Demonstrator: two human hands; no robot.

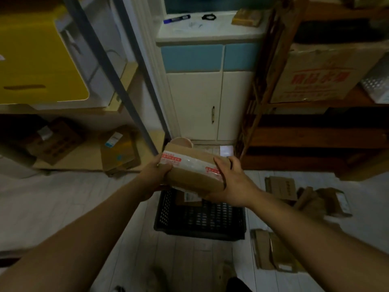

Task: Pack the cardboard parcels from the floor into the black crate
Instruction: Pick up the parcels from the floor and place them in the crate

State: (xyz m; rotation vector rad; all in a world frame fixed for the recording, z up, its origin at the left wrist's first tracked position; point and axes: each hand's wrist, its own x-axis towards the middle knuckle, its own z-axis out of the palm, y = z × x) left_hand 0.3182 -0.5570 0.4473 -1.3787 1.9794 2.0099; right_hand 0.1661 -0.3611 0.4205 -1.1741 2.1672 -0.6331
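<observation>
Nearest me, my left hand (156,175) and right hand (233,182) grip opposite ends of a brown tape-wrapped cardboard parcel (193,175) — fingers curled around it. I hold it just above the black perforated plastic crate (200,220).

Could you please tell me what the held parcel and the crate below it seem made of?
The parcel looks like matte brown cardboard, sealed with shiny clear tape printed in red. The black crate is probably moulded plastic, judging by its regular perforated walls; dim light hides its finish.
</observation>
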